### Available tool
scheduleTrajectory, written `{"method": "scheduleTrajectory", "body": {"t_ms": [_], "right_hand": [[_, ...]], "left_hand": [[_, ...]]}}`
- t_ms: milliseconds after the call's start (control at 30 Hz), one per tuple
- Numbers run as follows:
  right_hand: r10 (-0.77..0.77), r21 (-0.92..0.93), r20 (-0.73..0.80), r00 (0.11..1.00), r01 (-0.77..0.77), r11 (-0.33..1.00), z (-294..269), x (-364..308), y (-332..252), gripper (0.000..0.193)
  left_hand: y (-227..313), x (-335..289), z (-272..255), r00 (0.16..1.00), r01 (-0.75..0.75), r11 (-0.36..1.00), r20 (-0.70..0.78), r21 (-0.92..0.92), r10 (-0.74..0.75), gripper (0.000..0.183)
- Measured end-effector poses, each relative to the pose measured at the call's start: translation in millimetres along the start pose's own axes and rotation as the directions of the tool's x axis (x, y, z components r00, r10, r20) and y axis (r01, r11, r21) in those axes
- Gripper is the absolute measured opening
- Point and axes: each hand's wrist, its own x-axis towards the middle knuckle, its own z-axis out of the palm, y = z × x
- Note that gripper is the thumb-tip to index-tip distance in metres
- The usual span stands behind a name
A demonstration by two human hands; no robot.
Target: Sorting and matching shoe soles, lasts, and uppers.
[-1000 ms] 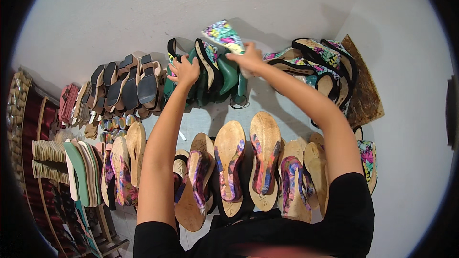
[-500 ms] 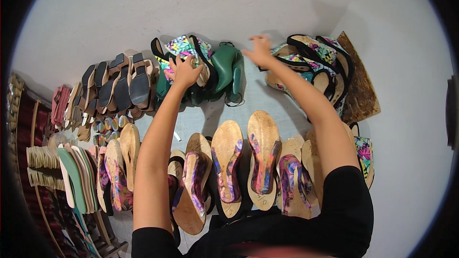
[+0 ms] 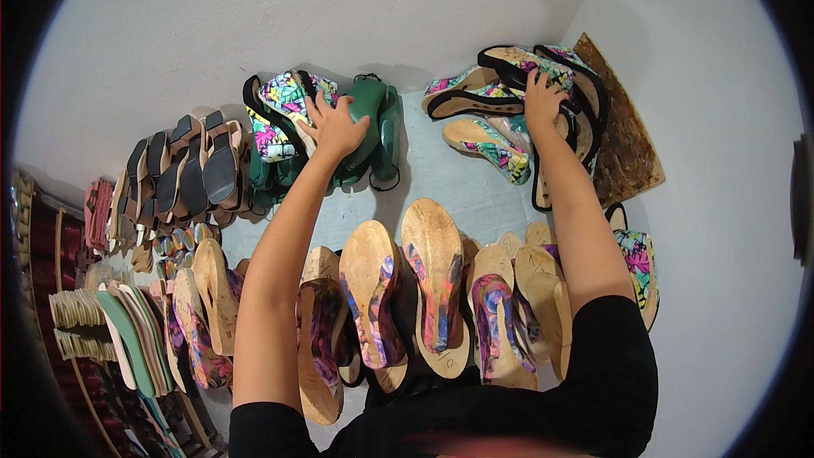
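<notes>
My left hand (image 3: pixel 333 129) has its fingers spread over several green shoe lasts (image 3: pixel 370 106) near the far wall. At its fingertips, a wedge sole (image 3: pixel 278 137) covered in bright patterned fabric with black edging lies on top of the lasts. My right hand (image 3: pixel 543 106) reaches into the pile at the far right, fingers apart against a patterned wedge (image 3: pixel 551 68); its grip is not closed. A separate patterned wedge sole (image 3: pixel 490 149) lies to the left of my right hand, its tan face partly showing.
A row of wooden-faced wedge soles (image 3: pixel 434 280) stands close to my body. Dark-soled shoes (image 3: pixel 223 165) line the left, with stacked insoles (image 3: pixel 129 331) nearer. A stained brown board (image 3: pixel 626 131) leans behind the right pile, by the wall (image 3: pixel 721 229).
My right hand has moved right, from the gap between the piles onto the right pile. My left hand stays spread by the green lasts. The whole view has shifted slightly.
</notes>
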Motion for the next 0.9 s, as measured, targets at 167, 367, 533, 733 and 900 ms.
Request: {"method": "scheduleTrajectory", "body": {"t_ms": [167, 367, 533, 733, 900], "right_hand": [[-0.167, 0.075, 0.089, 0.982, 0.160, 0.984, -11, 0, 7, 0.037], [-0.312, 0.232, 0.112, 0.944, 0.280, 0.932, -47, -11, 36, 0.046], [-0.243, 0.465, 0.081, 0.967, 0.179, 0.867, -61, -4, 48, 0.056], [-0.011, 0.851, 0.277, 0.961, -0.240, 0.467, -81, 38, 51, 0.066], [-0.182, 0.937, 0.293, 0.939, -0.243, 0.252, -92, 60, 55, 0.063]], "left_hand": [[6, -5, -4, 0.998, -0.061, 0.998, 0.001, -0.014, 0.061, 0.047], [1, -3, -10, 0.997, -0.071, 0.996, -0.029, -0.045, 0.070, 0.045], [9, -2, -12, 0.992, -0.124, 0.980, -0.009, -0.155, 0.124, 0.044], [20, -5, -22, 0.984, -0.154, 0.950, 0.048, -0.271, 0.173, 0.043], [10, 3, -32, 0.954, -0.150, 0.905, 0.182, -0.398, 0.238, 0.044]]}}
